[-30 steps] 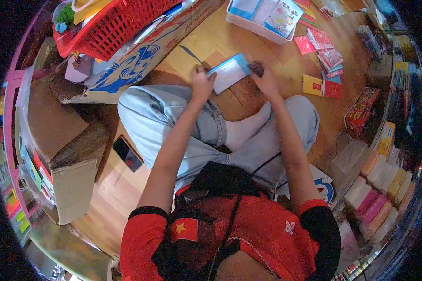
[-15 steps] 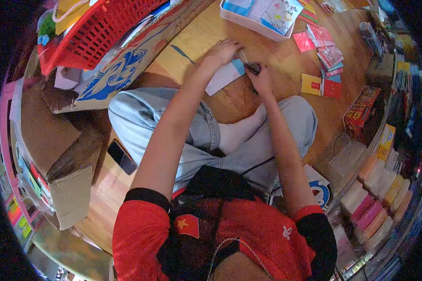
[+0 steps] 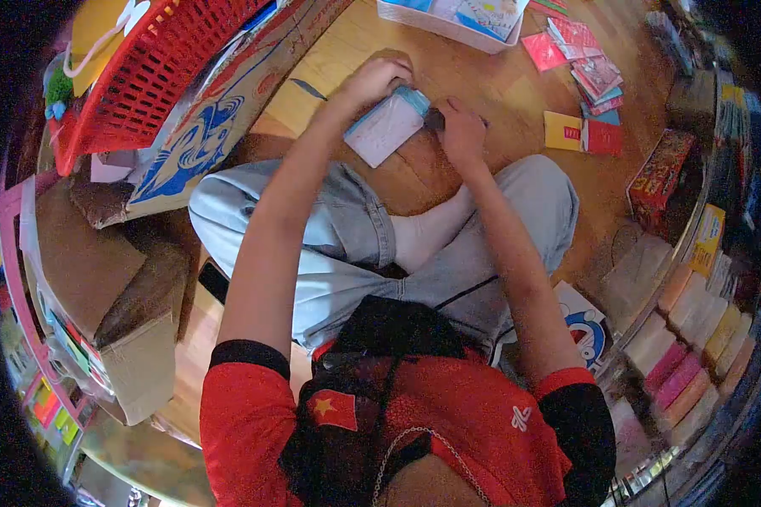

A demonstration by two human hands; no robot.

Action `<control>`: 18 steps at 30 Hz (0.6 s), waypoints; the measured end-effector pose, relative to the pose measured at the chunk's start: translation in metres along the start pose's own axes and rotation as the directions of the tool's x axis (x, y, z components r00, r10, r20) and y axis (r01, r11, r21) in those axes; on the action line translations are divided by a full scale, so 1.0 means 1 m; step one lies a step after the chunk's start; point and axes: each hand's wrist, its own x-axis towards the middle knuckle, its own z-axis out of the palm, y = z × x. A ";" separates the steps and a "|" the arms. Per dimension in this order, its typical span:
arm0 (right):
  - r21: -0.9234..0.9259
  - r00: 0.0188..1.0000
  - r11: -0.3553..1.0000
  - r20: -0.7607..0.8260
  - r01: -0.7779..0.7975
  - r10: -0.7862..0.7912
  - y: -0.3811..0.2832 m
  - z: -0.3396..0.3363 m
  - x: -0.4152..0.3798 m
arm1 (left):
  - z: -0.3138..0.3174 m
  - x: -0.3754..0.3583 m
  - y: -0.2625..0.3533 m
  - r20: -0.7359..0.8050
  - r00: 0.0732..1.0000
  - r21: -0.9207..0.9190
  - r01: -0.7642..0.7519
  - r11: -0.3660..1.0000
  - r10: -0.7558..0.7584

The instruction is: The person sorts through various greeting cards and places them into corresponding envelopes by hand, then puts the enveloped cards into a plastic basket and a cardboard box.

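A flat white packet with a teal end [image 3: 387, 128] lies at an angle on the wooden floor in front of my crossed legs. My left hand [image 3: 382, 82] is at its upper edge, fingers curled in and closed on the teal end. My right hand [image 3: 463, 133] is closed beside the packet's right side. From its fingers a small dark object [image 3: 435, 120] sticks out toward the packet; its kind is too blurred to make out.
A white basket [image 3: 473, 35] of cards stands ahead, with red and pink packets [image 3: 596, 72] and a yellow-and-red envelope [image 3: 564, 131] to its right. A red basket [image 3: 148, 84] and cardboard boxes [image 3: 101, 279] crowd the left. Stacked goods [image 3: 685, 363] line the right; a phone [image 3: 214, 280] lies by my knee.
The packet now shows more of its white face and teal end. My left hand has shifted left along its top, and my right hand has turned, with its back more upward.
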 end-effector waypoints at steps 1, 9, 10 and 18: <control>0.001 1.000 1.000 0.001 -0.002 0.002 0.001 0.002 0.000 | -0.004 -0.002 0.006 0.047 0.997 0.014 0.055 0.998 -0.056; -0.096 0.972 0.974 -0.102 0.204 -0.213 0.001 0.012 -0.005 | -0.018 -0.003 0.022 0.221 0.970 0.294 0.031 0.955 -0.099; -0.097 0.972 0.975 -0.102 0.202 -0.212 0.002 0.012 -0.005 | -0.023 -0.001 0.024 0.304 0.946 0.340 -0.002 0.941 -0.108; -0.001 0.951 0.957 -0.115 0.290 -0.288 0.008 0.008 -0.004 | -0.013 -0.028 -0.007 0.287 0.928 0.469 -0.351 0.810 0.237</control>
